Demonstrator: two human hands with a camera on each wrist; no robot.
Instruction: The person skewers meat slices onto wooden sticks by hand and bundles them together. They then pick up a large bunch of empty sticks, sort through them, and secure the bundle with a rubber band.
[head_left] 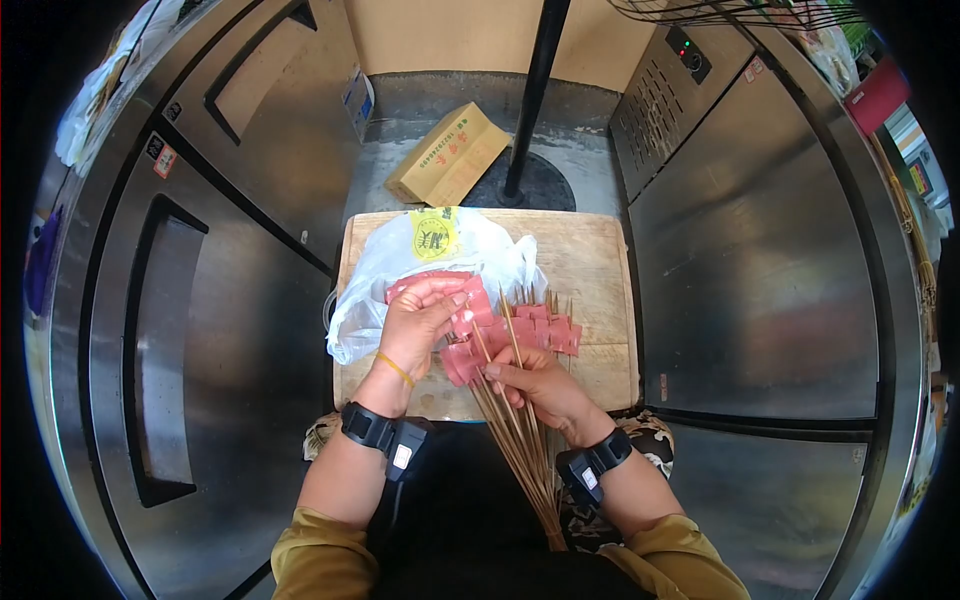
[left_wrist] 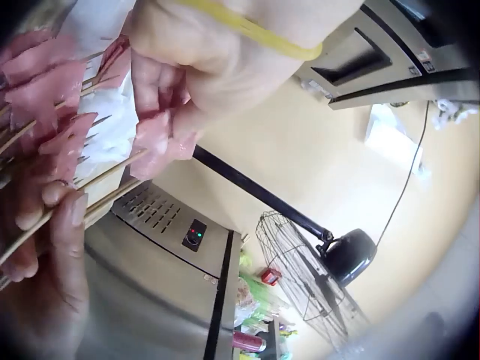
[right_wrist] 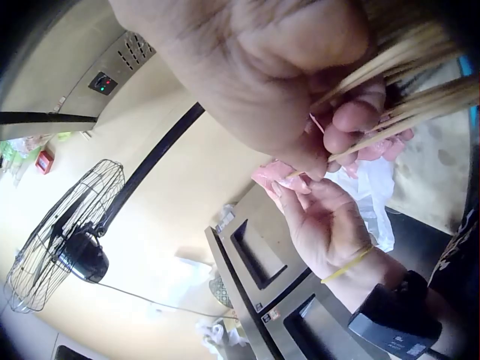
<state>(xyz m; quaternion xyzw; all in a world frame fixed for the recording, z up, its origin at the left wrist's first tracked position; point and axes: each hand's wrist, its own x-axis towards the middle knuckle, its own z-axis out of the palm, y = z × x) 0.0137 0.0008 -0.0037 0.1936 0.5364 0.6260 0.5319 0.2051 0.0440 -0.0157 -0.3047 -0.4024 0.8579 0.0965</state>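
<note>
In the head view the left hand [head_left: 408, 330] pinches a pink meat slice [head_left: 472, 308] between thumb and fingers, at the tip of a wooden skewer. The right hand [head_left: 545, 392] grips that skewer [head_left: 483, 345] by thumb and fingers, with more skewers [head_left: 530, 470] fanned below it. Folded pink slices [head_left: 540, 328] are threaded on the other skewers, whose tips point away over the board. The left wrist view shows the skewer entering the held slice [left_wrist: 154, 142]. Behind the left hand, more meat [head_left: 430, 283] lies on a white plastic bag [head_left: 380, 265].
A wooden board [head_left: 600, 270] lies under the bag and meat. Beyond it are a cardboard box [head_left: 450, 155] and a black pole [head_left: 530, 100] on a round base. Steel cabinets [head_left: 750, 230] stand on both sides. A wire fan cage [right_wrist: 64, 232] shows in the right wrist view.
</note>
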